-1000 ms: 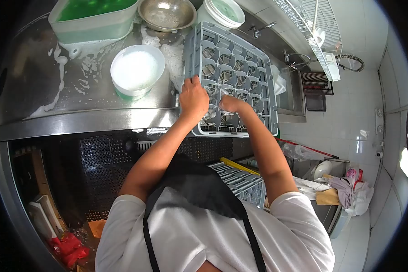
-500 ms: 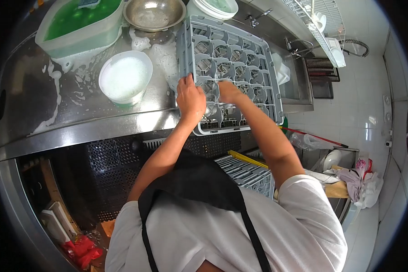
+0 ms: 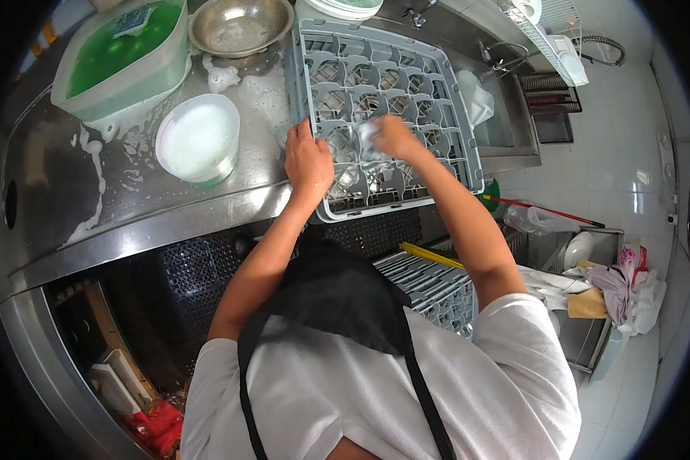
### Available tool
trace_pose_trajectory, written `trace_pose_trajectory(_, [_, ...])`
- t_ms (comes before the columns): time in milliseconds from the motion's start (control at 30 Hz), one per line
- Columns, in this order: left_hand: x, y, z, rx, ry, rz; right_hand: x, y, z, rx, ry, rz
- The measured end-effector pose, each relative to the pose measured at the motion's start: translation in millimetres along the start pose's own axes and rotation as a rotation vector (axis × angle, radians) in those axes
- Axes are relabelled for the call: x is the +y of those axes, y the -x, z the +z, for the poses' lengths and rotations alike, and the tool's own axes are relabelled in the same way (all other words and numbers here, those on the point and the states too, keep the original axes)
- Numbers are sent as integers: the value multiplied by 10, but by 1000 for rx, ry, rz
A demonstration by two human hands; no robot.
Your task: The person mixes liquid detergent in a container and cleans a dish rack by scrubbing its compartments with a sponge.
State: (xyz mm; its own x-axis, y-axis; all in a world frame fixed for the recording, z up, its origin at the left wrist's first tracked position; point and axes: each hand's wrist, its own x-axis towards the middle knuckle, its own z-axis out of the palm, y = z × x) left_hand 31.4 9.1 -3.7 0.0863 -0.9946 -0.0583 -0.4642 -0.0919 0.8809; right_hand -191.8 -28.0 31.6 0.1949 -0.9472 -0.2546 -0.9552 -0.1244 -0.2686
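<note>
A grey compartment rack (image 3: 387, 38) lies on the steel counter and sink edge, with clear glasses (image 3: 343, 181) in several compartments of its near left part. My left hand (image 3: 310, 162) is closed on the rack's left rim, fingertips over the edge. Over the middle compartments, my right hand (image 3: 393, 139) is closed round a clear, shiny glass (image 3: 369, 138), blurred by motion.
Left of the rack stand a white tub of foam (image 3: 198, 138), a larger tub of green liquid (image 3: 115, 57) with a sponge (image 3: 133, 21) and a metal bowl (image 3: 241, 27). Foam streaks the counter (image 3: 54, 184). A faucet (image 3: 506, 57) is at the right.
The view has shifted, so the rack and tubs sit further left and higher. My right hand has risen out of the compartments with a glass; my left hand stays on the rim.
</note>
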Motion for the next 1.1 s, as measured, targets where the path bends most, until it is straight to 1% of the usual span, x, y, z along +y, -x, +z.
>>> trace_pose_trajectory(33, [-10,0,-3,-4,9,-5,-121,132,-99,136,-40,-4])
trace_pose_trajectory(100, [-25,-3,-18,-16,28,-14,-574,502,-386,224,-240,113])
trace_pose_trajectory(133, [-23,-7,-31,-21,41,-18,-685,685,-423,266,-340,171])
trace_pose_trajectory(167, [-28,-17,-23,-24,54,-22,-674,793,-346,220,-326,12])
trace_pose_trajectory(200, [-73,-40,6,-38,90,-7,-769,859,-250,276,-302,-204])
trace_pose_trajectory(233, [-153,-74,25,-55,124,9,-900,874,-202,211,-270,-321])
trace_pose_trajectory(267, [-207,-83,27,-73,156,27,-868,800,90,340,-184,-522])
trace_pose_trajectory(300, [-233,-43,-7,-107,141,15,-884,708,268,246,-155,-551])
trace_pose_trajectory(333, [-249,17,-63,-133,126,3,-910,587,386,84,-110,-576])
trace_pose_trajectory(367, [-238,99,-109,-155,111,-10,-970,543,496,76,12,-568])
trace_pose_trajectory(400, [-218,282,-146,-102,68,20,-1013,495,436,1,23,-568])
trace_pose_trajectory(500, [-141,758,-191,-15,90,-88,-1005,448,453,-303,64,-529])
trace_pose_trajectory(533, [-175,848,-140,68,100,-85,-1017,390,486,-410,85,-512])
trace_pose_trajectory(633, [-120,871,-79,150,226,-150,-1107,241,583,-573,91,-612])
trace_pose_trajectory(667, [-81,846,-70,205,277,-142,-1082,123,669,-575,145,-731])
trace_pose_trajectory(767, [-97,817,-121,172,356,-127,-1054,-80,842,-657,354,-952])
trace_pose_trajectory(800, [-105,821,-139,183,278,-123,-1121,-47,722,-736,427,-992])
trace_pose_trajectory(900, [-68,834,-162,184,220,-145,-1305,83,457,-778,751,-1045])
trace_pose_trajectory(933, [-106,818,-151,198,217,-129,-1297,122,468,-693,753,-1030])
trace_pose_trajectory(1033, [-90,858,-142,190,374,-153,-1234,153,542,-613,666,-956])
trace_pose_trajectory(1067, [-77,870,-130,191,417,-163,-1174,159,545,-571,483,-842])
trace_pose_trajectory(1100, [-95,872,-116,214,431,-158,-1187,169,609,-520,387,-747])
